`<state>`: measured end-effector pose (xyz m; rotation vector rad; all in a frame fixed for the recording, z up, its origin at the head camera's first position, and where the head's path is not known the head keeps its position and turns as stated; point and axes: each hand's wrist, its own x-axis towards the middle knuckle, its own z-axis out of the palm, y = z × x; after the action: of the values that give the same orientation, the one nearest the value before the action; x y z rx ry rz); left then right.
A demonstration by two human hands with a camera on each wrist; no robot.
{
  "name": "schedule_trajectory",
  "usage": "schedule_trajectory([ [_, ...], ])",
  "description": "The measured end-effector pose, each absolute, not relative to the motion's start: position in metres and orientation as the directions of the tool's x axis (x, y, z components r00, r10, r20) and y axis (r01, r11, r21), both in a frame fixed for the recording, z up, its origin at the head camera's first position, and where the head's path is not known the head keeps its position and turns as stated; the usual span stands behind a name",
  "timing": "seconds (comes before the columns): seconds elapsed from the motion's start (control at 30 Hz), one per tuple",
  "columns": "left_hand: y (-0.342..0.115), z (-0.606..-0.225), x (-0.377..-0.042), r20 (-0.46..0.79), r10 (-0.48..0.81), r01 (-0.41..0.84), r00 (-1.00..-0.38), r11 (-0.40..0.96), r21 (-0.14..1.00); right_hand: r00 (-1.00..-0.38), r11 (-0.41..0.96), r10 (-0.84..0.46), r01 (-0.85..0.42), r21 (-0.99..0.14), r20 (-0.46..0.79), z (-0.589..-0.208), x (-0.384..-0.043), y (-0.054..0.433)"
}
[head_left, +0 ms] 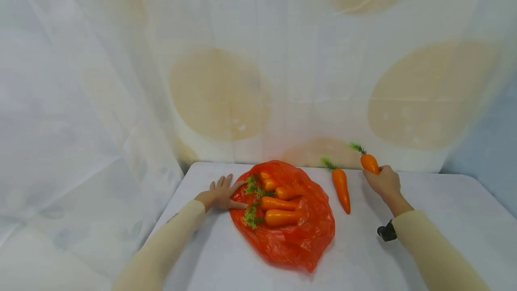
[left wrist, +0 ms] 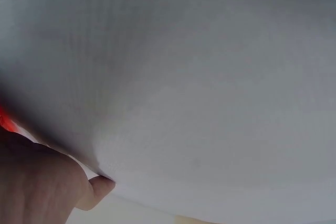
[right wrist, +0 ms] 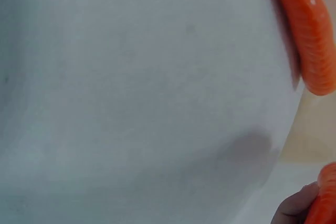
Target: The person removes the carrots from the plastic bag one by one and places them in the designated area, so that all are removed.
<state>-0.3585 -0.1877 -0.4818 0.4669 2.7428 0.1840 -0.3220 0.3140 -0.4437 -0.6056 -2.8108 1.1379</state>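
A crumpled red plastic bag (head_left: 278,246) lies on the white table, with several orange carrots (head_left: 280,218) with green tops on it. Fingers spread, my left hand (head_left: 221,193) rests at the bag's left edge, and the thumb and a finger touch the plastic near the green tops. In my right hand (head_left: 385,183) I grip a carrot (head_left: 369,163) above the table's far right part, its leafy top pointing away. Between the bag and that hand lies another carrot (head_left: 341,188), also seen in the right wrist view. My left hand (left wrist: 44,187) partly shows in the left wrist view.
The white table (head_left: 363,259) ends at a pale curtain (head_left: 319,80) with tan spots, hanging along the back. Another pale sheet (head_left: 81,147) hangs on the left. A black band (head_left: 387,231) sits at my right wrist.
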Motion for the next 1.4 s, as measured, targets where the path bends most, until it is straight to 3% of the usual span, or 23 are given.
schedule_trajectory([
  [0.23, -0.188, -0.481, -0.36, -0.305, 0.352, 0.305, -0.885, 0.933, 0.191, -0.916, 0.653, 0.362, 0.382, -0.654, -0.174, -0.447, -0.325, 0.316],
  [0.77, -0.187, -0.488, -0.365, -0.327, 0.34, 0.295, -0.882, 0.939, 0.178, -0.937, 0.726, 0.258, 0.349, -0.592, -0.236, -0.457, -0.319, 0.325],
  [1.13, -0.187, -0.478, -0.359, -0.302, 0.348, 0.304, -0.888, 0.935, 0.184, -0.937, 0.721, 0.178, 0.332, -0.608, -0.3, -0.455, -0.319, 0.33],
  [1.4, -0.187, -0.479, -0.357, -0.312, 0.335, 0.297, -0.889, 0.941, 0.166, -0.922, 0.697, 0.22, 0.378, -0.609, -0.319, -0.463, -0.32, 0.332],
])
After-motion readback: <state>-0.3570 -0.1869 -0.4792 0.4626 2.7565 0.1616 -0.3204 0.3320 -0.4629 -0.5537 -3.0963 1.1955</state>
